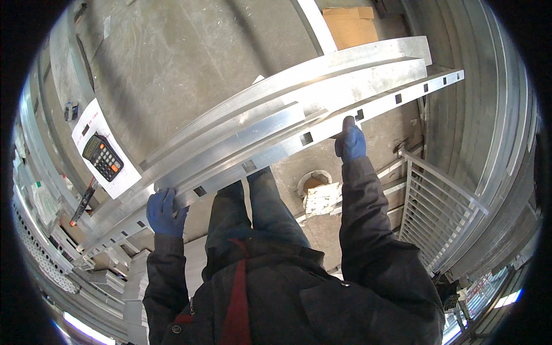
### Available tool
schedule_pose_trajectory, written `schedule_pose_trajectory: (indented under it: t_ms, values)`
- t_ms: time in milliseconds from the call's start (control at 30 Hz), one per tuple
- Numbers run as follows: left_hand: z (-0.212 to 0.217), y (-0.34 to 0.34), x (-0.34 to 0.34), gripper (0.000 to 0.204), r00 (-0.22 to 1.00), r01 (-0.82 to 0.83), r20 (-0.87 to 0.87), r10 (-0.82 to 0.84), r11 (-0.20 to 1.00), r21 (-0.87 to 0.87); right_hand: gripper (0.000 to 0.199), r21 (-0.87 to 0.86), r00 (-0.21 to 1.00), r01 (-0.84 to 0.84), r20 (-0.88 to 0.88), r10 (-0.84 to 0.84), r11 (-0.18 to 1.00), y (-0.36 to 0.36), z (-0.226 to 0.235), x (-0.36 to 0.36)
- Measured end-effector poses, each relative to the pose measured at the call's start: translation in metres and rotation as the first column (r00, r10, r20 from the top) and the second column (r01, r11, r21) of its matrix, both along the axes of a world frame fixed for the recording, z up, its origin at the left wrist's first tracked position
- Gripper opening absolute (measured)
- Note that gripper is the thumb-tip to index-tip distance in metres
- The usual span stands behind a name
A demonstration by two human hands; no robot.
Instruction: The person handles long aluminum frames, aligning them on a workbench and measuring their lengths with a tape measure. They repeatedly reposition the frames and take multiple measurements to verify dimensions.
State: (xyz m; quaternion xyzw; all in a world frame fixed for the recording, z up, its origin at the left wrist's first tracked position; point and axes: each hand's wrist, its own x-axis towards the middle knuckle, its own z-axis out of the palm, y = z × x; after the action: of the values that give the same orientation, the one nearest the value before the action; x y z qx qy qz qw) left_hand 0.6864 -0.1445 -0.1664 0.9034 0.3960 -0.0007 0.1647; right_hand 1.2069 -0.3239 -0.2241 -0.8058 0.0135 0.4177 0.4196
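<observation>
A long silver metal rail with square holes (379,104) runs slantwise across the view, from lower left to upper right. My left hand (167,214), in a blue glove, has its fingers curled over the rail's near edge toward the left end. Farther right, my right hand (351,142), also gloved in blue, grips the same rail from the near side, thumb up against its holed face. Its other fingers are mostly hidden beneath. Right behind the rail lie further long metal profiles (368,80), side by side and overlapping.
Left of the profiles, a black calculator (103,158) rests on a white paper sheet (125,183). A dark, slim tool (84,204) lies nearby. Cardboard (348,30) is on the floor at the back. A white barred frame (440,201) stands at right, and a round container (313,179) near my legs.
</observation>
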Motion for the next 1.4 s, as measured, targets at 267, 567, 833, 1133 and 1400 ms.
schedule_pose_trajectory:
  t_ms: [267,567,833,1133,1400]
  values:
    - [-0.008,-0.006,-0.007,0.072,0.999,-0.022,-0.025,0.023,0.999,0.025,0.058,0.038,1.0,0.011,0.009,-0.011,0.999,-0.002,-0.005,-0.001]
    - [-0.019,-0.011,-0.014,0.076,0.999,-0.029,-0.025,0.028,0.999,-0.016,0.04,0.119,0.977,0.13,-0.186,-0.106,0.984,-0.017,-0.015,-0.002]
    - [-0.018,-0.008,0.007,0.074,1.0,0.024,-0.014,-0.025,0.999,-0.027,0.04,0.136,0.973,0.108,-0.218,-0.077,0.985,-0.037,-0.014,-0.01]
    - [-0.008,-0.005,0.015,0.063,0.991,0.04,-0.123,-0.05,0.995,-0.088,0.052,0.139,0.952,0.247,-0.218,-0.214,0.959,-0.041,-0.023,-0.011]
    - [-0.012,-0.007,0.012,0.072,0.991,0.004,-0.135,-0.02,0.993,-0.119,0.057,0.214,0.96,0.205,-0.233,-0.154,0.955,-0.047,-0.032,-0.008]
